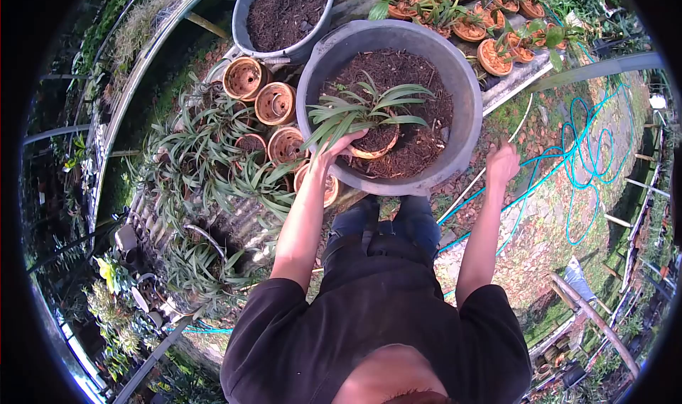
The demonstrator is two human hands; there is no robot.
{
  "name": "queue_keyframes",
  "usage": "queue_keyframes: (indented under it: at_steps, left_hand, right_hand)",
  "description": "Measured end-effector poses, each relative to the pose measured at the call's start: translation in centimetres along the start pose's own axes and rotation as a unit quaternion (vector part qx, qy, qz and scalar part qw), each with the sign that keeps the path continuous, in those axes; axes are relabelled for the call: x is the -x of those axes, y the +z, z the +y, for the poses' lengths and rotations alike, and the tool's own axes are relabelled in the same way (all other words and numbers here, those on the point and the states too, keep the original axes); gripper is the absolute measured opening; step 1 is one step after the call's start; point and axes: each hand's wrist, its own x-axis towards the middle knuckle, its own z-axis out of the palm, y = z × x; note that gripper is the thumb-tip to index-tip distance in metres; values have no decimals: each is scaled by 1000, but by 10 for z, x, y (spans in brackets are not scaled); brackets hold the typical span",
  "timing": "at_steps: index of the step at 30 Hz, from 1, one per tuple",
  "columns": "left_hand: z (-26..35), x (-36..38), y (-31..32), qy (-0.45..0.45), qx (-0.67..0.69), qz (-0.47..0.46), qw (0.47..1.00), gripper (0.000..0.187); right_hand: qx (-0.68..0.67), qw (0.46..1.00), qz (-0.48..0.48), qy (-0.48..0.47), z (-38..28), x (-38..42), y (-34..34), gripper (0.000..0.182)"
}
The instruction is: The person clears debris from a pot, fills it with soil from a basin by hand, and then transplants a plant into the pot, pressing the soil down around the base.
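Note:
A big grey tub (465, 123) full of dark potting mix stands in front of me. Inside it, my left hand (335, 148) grips a small clay pot (376, 143) with a green strap-leaved plant (362, 107), holding it over the mix. My right hand (501, 165) hovers just outside the tub's right rim with its fingers loosely curled and nothing in it.
A second grey tub (245, 6) of dark mix sits behind. Empty clay pots (275, 103) stand to the tub's left beside a heap of loose green plants (206, 159). Potted plants (490, 52) line the bench at the back right. A teal hose (579, 152) coils on the ground.

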Motion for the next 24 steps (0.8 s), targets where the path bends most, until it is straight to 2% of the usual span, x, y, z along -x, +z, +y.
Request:
queue_keyframes:
  at_steps: [1, 2, 3, 5, 6, 7, 8, 10, 12, 15, 17, 19, 21, 22, 24]
  left_hand:
    - [-5, -4, -4, 0, 15, -16, 1000, 44]
    - [-9, -7, -7, 10, 60, -37, 997, 35]
    - [-21, -12, -12, 28, 163, -84, 983, 33]
    - [-58, -31, -24, 63, 359, -176, 914, 29]
    - [-67, -40, -26, 12, 329, -142, 934, 26]
    - [-74, -50, -27, -42, 301, -110, 946, 23]
    - [-66, -42, -23, -36, 230, -106, 967, 22]
    - [-30, -6, -1, 1, 126, -77, 989, 13]
    - [-52, -18, -3, 180, 79, -117, 974, 19]
    - [-64, -18, -3, 222, 135, -178, 949, 70]
    - [-83, -40, -5, 246, 112, -195, 943, 66]
    - [-59, -20, 1, 37, 269, -176, 946, 54]
    - [-50, -22, 2, -46, 262, -141, 954, 48]
    - [-53, -15, 9, 3, 255, -93, 962, 47]
    - [-53, -14, 14, 15, 139, -53, 989, 48]
  right_hand:
    - [82, 996, 21, -19, 1, 6, -7, 25]
    - [-19, 999, -26, -21, -2, 9, -5, 23]
    - [-119, 990, -72, -24, -11, 15, -3, 21]
    - [-301, 935, -184, -22, -48, 34, -12, 17]
    - [-358, 904, -230, -29, -74, 49, -18, 17]
    - [-389, 888, -220, -104, -102, 60, -30, 15]
    - [-385, 886, -176, -190, -120, 75, -21, 13]
    - [-416, 848, -185, -272, -154, 98, -17, 12]
    - [-406, 841, -176, -313, -178, 109, -13, 14]
    - [-358, 849, -163, -354, -183, 114, 5, 23]
    - [-294, 866, -133, -381, -178, 117, 15, 26]
    - [-262, 869, -151, -391, -169, 115, 13, 29]
    - [-247, 862, -188, -402, -158, 111, 11, 30]
    - [-249, 861, -182, -405, -156, 111, 13, 28]
    - [-341, 842, -188, -373, -152, 112, 16, 26]
